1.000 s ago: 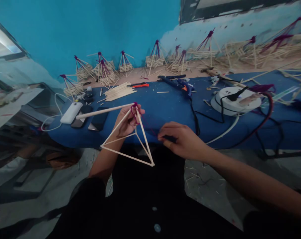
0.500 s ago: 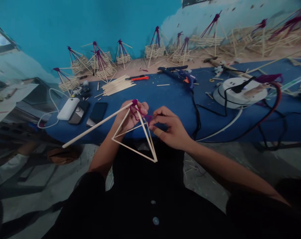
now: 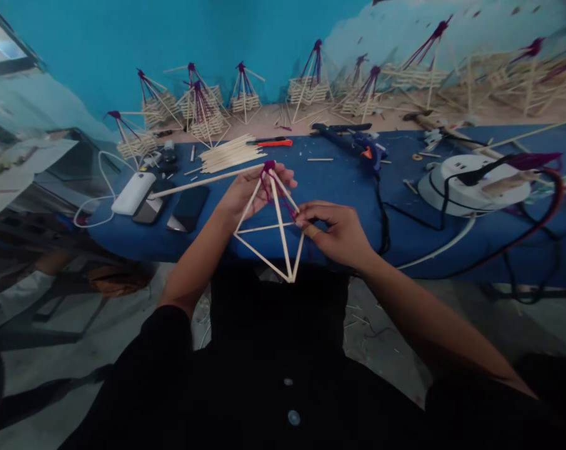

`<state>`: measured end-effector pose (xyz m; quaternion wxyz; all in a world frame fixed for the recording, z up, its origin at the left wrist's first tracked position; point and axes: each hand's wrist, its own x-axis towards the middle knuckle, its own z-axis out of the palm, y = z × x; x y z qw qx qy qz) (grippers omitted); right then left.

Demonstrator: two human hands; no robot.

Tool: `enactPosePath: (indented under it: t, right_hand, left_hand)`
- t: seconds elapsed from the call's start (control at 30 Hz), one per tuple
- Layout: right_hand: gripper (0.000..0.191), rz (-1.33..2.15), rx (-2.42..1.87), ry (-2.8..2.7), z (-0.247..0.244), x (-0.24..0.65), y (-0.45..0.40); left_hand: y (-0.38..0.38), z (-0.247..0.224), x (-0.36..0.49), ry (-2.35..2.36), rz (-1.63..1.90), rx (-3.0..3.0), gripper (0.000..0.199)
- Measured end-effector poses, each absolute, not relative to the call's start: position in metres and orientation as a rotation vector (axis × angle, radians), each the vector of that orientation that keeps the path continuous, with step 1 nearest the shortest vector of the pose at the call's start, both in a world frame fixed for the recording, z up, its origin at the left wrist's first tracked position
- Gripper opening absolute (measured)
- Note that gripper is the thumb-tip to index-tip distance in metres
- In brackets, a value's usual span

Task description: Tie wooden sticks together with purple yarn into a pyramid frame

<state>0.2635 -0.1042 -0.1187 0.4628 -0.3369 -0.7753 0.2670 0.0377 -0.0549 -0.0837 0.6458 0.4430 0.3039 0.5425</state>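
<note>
A pyramid frame of thin wooden sticks [image 3: 280,228] hangs over the front edge of the blue table, its peak bound with purple yarn [image 3: 268,167]. One long stick [image 3: 203,182] juts out from that peak to the left. Behind the peak, my left hand [image 3: 245,190] supports the frame, its fingers partly hidden by the sticks. My right hand [image 3: 337,228] pinches the loose yarn between thumb and fingers, close to the frame's right-hand corner. A tan band circles one finger of this hand.
Loose sticks [image 3: 229,154] lie behind my hands beside an orange cutter [image 3: 276,142]. A glue gun [image 3: 370,152] and a white power strip [image 3: 475,181] with cables are to the right. Phones [image 3: 188,209] lie left. Several finished stick models [image 3: 203,115] line the wall.
Both hands and the frame have risen slightly and shifted right in view. The long stick has swung up closer to level. My right hand has drawn the yarn down toward the frame's corner.
</note>
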Motion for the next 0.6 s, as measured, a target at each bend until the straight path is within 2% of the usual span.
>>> enactPosePath:
  t: [0.17,0.27,0.4,0.5,0.6]
  right_hand:
    - [0.014,0.538,-0.825,-1.870,-0.127,0.263,-0.093]
    - [0.014,0.448,-0.906,-1.835,-0.132,0.262,-0.088]
    - [0.013,0.354,-1.008,-1.813,-0.138,0.262,-0.081]
    - [0.013,0.265,-1.036,-1.804,-0.144,0.261,-0.077]
    - [0.013,0.213,-1.033,-1.810,-0.151,0.260,-0.075]
  left_hand:
    - [-0.038,-0.073,0.012,0.600,1.202,1.155,0.028]
    - [-0.034,-0.072,-0.005,0.737,1.272,1.190,0.027]
    - [-0.048,-0.086,-0.025,1.129,1.527,1.122,0.013]
    - [-0.078,-0.095,-0.028,1.367,1.823,1.303,0.027]
    - [-0.110,-0.085,-0.020,1.511,1.997,1.720,0.028]
